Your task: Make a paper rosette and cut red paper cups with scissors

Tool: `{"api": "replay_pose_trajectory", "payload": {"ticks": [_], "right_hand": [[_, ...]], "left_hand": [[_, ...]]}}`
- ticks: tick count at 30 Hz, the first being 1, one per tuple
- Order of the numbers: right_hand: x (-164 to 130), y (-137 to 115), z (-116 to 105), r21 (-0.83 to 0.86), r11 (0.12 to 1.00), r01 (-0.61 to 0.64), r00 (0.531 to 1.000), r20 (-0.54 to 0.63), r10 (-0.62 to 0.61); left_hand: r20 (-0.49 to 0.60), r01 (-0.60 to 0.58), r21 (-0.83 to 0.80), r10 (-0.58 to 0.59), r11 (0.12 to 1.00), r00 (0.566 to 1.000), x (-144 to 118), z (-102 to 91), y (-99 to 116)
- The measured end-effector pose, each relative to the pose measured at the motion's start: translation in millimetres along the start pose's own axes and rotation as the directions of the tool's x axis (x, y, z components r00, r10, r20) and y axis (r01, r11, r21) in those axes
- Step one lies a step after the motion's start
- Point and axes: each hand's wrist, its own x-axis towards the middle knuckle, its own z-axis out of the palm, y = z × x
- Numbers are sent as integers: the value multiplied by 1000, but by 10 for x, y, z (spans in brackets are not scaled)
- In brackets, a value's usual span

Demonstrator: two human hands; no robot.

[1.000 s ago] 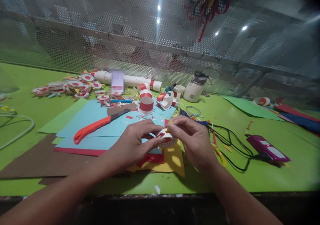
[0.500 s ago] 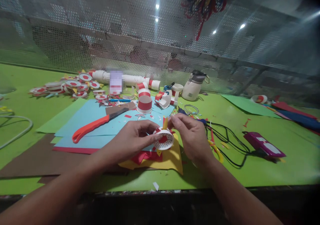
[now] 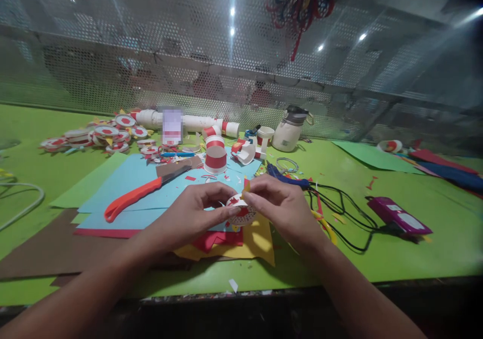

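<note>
My left hand [image 3: 206,205] pinches a white paper cup base [image 3: 245,217] with a red centre and small dots, at its left edge. Yellow and red paper [image 3: 246,185] stands up at the top of that piece. The fingers of my right hand [image 3: 285,203] are closed on this paper, and its fingertips hide part of the cup base. Under both hands lie red paper scraps [image 3: 217,241] and a yellow sheet [image 3: 260,243]. A knife with an orange handle [image 3: 132,198] rests on blue paper [image 3: 151,216] to the left.
Behind my hands stands a red-banded paper cup [image 3: 215,155]. A pile of decorated cup bases [image 3: 103,130] lies at the back left. A blue glue gun [image 3: 287,175], black cables [image 3: 345,208], a purple device [image 3: 398,216] and a white bottle [image 3: 289,130] are on the right.
The cup base has tilted and moved slightly left. My right hand has come in from its right side and now closes over the paper at its top.
</note>
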Motion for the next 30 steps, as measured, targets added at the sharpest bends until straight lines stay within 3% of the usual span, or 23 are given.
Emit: {"api": "replay_pose_trajectory", "payload": {"ticks": [4, 11, 23, 30], "right_hand": [[-14, 21, 44, -86, 989, 122, 987, -96, -130], [-7, 13, 73, -156, 972, 174, 975, -111, -192], [-21, 59, 117, -27, 1000, 12, 991, -130, -16], [-11, 95, 183, 76, 996, -56, 992, -110, 64]], "left_hand": [[-17, -28, 130, 31, 991, 999, -5, 8, 0], [-32, -60, 219, 68, 974, 997, 0, 12, 19], [25, -20, -24, 21, 1000, 999, 17, 22, -70], [17, -59, -54, 60, 997, 998, 39, 12, -127]]}}
